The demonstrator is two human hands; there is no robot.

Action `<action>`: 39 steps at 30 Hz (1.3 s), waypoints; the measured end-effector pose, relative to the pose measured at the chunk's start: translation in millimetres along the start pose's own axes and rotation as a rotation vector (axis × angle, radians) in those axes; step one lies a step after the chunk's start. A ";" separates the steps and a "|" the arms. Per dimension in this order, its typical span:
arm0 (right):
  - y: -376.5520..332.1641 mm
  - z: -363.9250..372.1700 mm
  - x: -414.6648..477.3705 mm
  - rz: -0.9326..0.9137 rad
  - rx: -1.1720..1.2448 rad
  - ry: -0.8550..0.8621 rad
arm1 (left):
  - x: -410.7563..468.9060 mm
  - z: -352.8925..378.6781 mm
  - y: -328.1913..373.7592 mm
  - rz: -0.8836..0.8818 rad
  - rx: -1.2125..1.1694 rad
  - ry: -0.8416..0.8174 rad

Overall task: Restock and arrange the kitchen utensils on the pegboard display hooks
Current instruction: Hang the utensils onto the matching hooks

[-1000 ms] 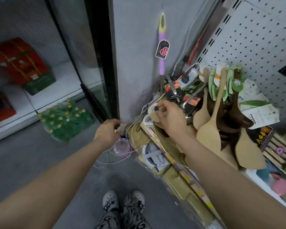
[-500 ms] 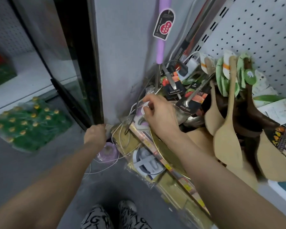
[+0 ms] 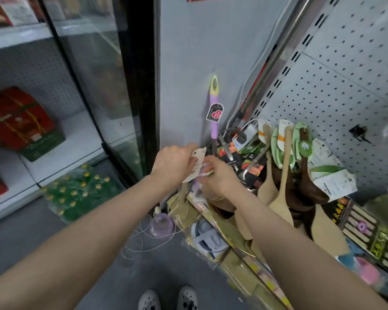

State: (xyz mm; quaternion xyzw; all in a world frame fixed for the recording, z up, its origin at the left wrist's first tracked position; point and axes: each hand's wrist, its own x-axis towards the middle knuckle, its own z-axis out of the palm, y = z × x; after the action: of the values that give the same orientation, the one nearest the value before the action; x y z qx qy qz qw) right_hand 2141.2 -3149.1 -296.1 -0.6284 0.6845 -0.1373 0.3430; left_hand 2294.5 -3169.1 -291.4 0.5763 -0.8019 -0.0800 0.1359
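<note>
left hand (image 3: 174, 163) grip: fingers curled, pinching upper end of beige cardboard-backed utensil pack (image 3: 197, 164) | right hand (image 3: 218, 179) grip: fingertips pinching the pack's lower right edge | pack: tilted, mid-scene, left of pale wooden spatulas (image 3: 280, 193); white pegboard (image 3: 345, 86) far right

Two hands (image 3: 173, 163) (image 3: 220, 179), one carded utensil (image 3: 197, 163), one purple-handled utensil (image 3: 213, 108), two shoes (image 3: 149, 300) (image 3: 188, 297), one green bottle pack (image 3: 78, 192).
</note>
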 end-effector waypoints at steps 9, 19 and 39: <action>-14.7 -56.7 -29.4 0.119 0.700 0.172 | 27.2 -57.5 45.7 -0.013 -0.623 0.060; 41.6 -129.1 -28.6 0.336 1.049 0.595 | 25.0 9.8 89.1 -0.065 -0.945 -0.698; 188.3 -161.5 36.8 0.687 -0.164 0.316 | 134.0 125.7 193.4 -0.390 -0.782 -0.598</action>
State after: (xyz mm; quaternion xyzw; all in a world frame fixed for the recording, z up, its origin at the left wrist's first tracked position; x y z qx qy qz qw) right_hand 1894.1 -3191.0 -306.2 -0.3589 0.9083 -0.0543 0.2080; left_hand 2041.0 -3237.0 -338.8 0.5730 -0.5937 -0.5579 0.0889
